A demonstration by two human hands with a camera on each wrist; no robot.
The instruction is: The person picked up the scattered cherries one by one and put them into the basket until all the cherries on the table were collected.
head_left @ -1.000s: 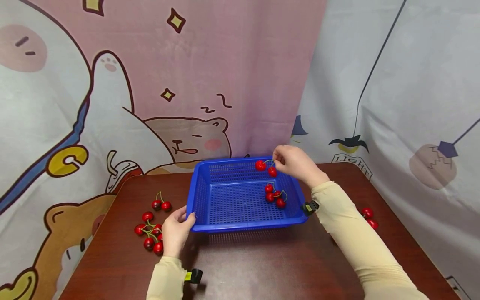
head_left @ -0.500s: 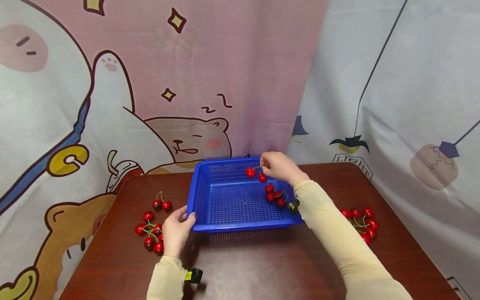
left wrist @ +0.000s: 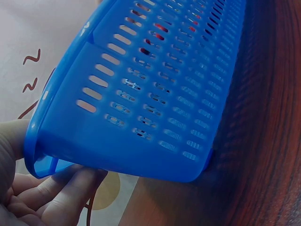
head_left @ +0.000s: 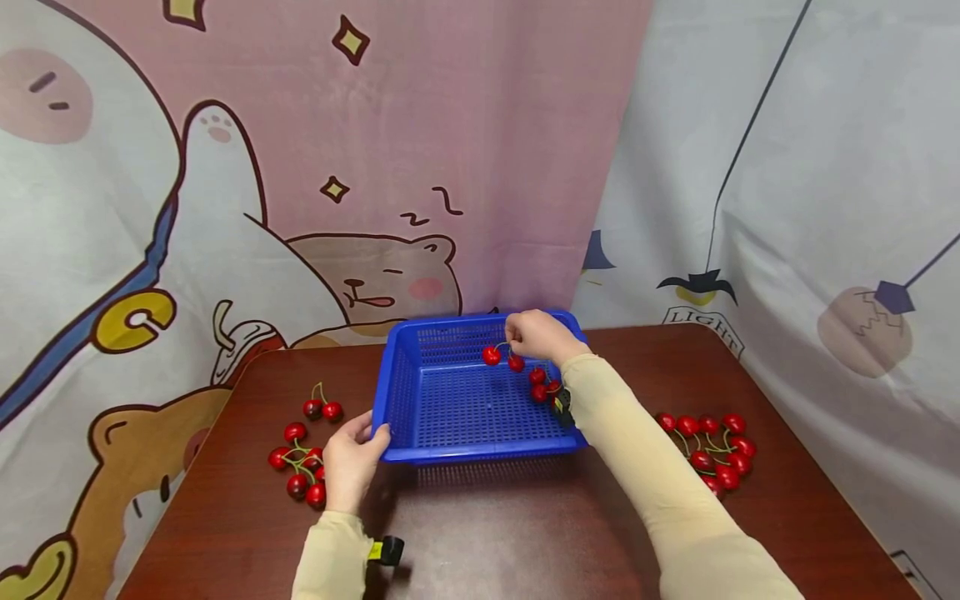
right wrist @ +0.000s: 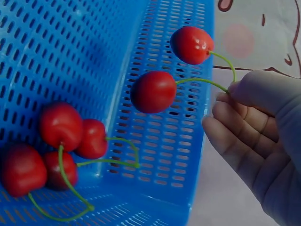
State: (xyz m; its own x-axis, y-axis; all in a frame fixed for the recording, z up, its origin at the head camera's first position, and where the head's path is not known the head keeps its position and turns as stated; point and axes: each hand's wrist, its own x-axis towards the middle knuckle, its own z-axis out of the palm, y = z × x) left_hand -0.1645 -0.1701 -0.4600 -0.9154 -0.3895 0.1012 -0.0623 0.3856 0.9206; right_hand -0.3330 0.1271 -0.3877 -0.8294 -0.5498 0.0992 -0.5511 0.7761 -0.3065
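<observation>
Cherry pair [right wrist: 153,92], upper centre, right-wrist view: fruits leftward, stems [right wrist: 198,79] rightward, pinched by right hand [right wrist: 261,129]; left hand [head_left: 352,462] grips basket [head_left: 480,452].

Reddish-brown wood-grain worktop [head_left: 585,533] across lower frame, soft glare [head_left: 480,542] lower centre. Printed cloth backdrop [head_left: 517,125] behind: pink upper centre, pale grey right, sleeping cartoon bear [head_left: 405,283] left of centre.

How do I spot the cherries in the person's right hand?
Find the blue basket on the brown table, then the right hand over it. There is the red cherry pair, the only one pinched by its green stems; four cherries nearby lie loose in the basket.
</observation>
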